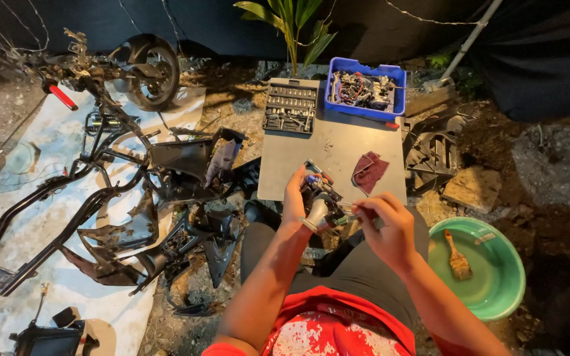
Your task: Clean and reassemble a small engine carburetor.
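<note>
My left hand (294, 196) holds a small metal engine part (318, 198) with dark and silver pieces, over my lap. My right hand (389, 226) is closed around a thin tool (349, 212) whose tip touches the part's right side. Both hands hover just in front of a grey board (338, 146) lying on the ground. A dark red rag (369, 171) lies on the board beyond my right hand.
An open socket set (291, 107) and a blue crate of parts (366, 89) sit at the board's far end. A stripped scooter frame (80, 178) with a wheel (154, 71) lies on a white sheet at left. A green basin with a brush (479, 267) stands at right.
</note>
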